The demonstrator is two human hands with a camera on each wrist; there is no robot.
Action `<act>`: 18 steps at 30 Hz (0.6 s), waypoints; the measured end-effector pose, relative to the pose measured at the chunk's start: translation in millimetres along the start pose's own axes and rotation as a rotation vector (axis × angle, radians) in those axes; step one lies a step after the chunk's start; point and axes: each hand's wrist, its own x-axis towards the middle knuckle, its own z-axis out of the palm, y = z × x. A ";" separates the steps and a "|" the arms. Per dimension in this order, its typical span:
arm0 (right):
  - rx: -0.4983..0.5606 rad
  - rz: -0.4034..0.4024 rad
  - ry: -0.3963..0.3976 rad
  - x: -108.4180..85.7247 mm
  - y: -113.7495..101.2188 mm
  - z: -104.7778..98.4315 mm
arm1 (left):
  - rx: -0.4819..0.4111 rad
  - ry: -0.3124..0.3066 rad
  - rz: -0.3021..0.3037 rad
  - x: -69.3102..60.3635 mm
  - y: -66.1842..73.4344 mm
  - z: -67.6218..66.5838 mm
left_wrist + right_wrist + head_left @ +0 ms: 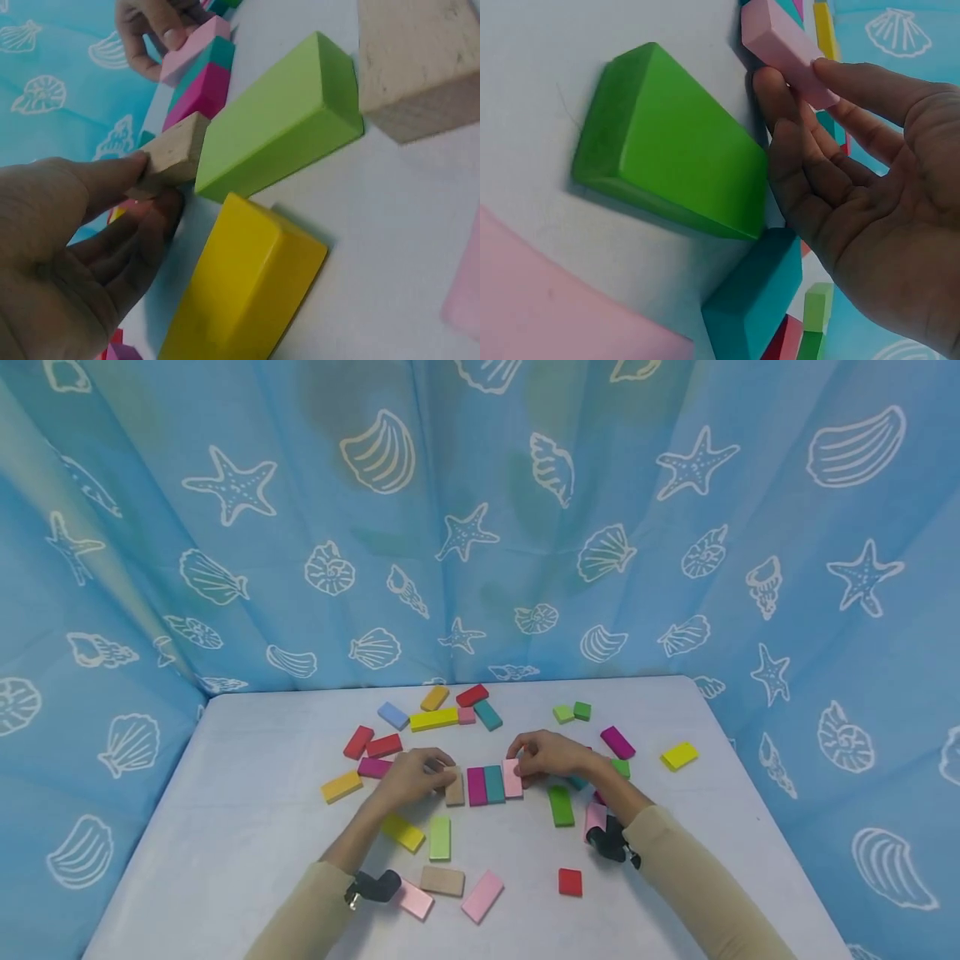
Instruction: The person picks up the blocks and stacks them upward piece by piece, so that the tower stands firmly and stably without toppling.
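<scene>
Right wrist: green block (682, 150) lies near the right hand (874, 206).

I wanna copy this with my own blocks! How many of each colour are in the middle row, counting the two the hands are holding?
Plain wooden block, in the left hand: 1
Magenta block: 1
Teal block: 1
Pink block, in the right hand: 1
Total: 4
</scene>
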 end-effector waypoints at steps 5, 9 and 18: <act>0.014 0.004 -0.015 1.3 1.6 1.5 | 0.024 0.002 0.007 1.6 3.7 5.2; 0.031 -0.001 -0.031 2.2 2.3 2.4 | 0.050 0.015 0.010 3.9 5.3 7.6; 0.018 0.027 -0.023 2.1 -0.6 4.0 | 0.044 0.043 0.011 6.2 7.1 9.6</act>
